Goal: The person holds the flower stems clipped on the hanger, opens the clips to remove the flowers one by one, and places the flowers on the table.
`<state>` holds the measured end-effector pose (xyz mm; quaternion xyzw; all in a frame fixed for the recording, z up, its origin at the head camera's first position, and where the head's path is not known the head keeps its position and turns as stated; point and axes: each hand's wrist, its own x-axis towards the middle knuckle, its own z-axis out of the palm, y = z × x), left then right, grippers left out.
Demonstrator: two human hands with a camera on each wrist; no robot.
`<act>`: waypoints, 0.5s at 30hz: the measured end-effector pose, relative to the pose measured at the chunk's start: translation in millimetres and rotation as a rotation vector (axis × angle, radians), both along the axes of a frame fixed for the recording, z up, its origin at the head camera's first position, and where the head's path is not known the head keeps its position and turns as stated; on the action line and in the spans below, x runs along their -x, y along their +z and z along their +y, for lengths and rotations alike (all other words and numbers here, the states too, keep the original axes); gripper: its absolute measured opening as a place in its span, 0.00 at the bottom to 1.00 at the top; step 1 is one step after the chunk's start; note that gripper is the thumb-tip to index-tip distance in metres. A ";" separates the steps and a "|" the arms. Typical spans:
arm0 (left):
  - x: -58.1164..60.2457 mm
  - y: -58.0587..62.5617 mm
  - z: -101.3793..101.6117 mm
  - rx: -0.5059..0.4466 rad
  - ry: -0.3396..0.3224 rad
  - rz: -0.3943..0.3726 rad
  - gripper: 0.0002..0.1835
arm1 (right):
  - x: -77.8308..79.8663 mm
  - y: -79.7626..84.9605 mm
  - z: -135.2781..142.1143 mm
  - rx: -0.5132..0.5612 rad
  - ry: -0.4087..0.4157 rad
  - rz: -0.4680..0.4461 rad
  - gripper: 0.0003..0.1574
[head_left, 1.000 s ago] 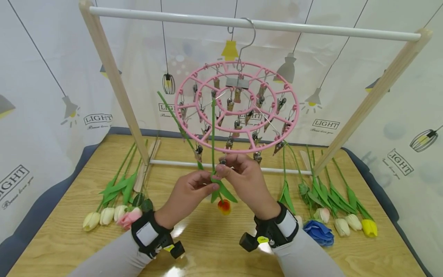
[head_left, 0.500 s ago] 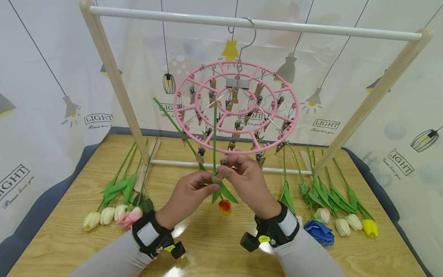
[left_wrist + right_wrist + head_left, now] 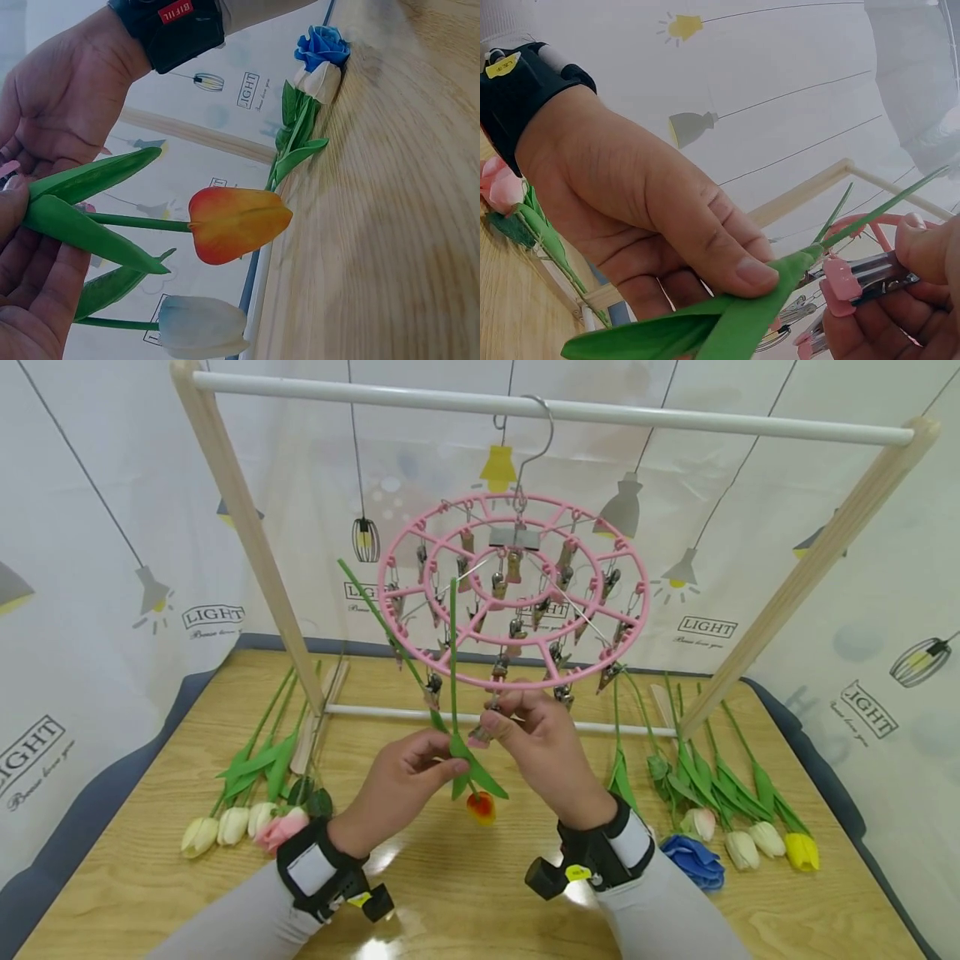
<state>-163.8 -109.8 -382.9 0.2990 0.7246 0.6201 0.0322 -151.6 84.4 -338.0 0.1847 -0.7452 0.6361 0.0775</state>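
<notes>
My left hand [image 3: 408,781] pinches an artificial orange-red tulip [image 3: 481,807] at its leaves, bloom down and stem upward. In the left wrist view the tulip's bloom [image 3: 238,225] hangs below the fingers. Thumb and fingers of my right hand [image 3: 551,747] pinch a metal clip [image 3: 480,735] with pink tips, which hangs from the round pink hanger [image 3: 551,678]. In the right wrist view the pink-tipped clip [image 3: 841,281] sits close beside the stem; I cannot tell if they touch. A white tulip [image 3: 202,326] hangs behind, its stem [image 3: 367,602] at another clip [image 3: 432,687].
The hanger hooks over a white bar [image 3: 360,395] on a wooden stand [image 3: 258,527]. Several other clips dangle from its rings. On the wooden table [image 3: 457,893], white tulips [image 3: 232,827] and a pink rose [image 3: 282,831] lie left; a blue rose [image 3: 692,862] and yellow tulip [image 3: 802,852] lie right.
The tulip in my left hand has shifted slightly left, and the clip in my right hand now stands a little right of its stem. Earlier the clip's tip was over the stem.
</notes>
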 end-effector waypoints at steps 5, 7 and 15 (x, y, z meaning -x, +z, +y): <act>-5.2 9.4 -6.7 0.016 0.044 -0.014 0.07 | -0.1 2.5 1.0 -0.014 0.013 -0.035 0.15; -5.3 10.3 -8.3 0.013 0.050 -0.016 0.07 | 1.0 2.6 1.2 -0.023 0.006 -0.057 0.17; -6.6 13.1 -10.8 -0.017 0.051 0.008 0.06 | 5.2 -1.5 1.4 -0.028 -0.014 -0.088 0.16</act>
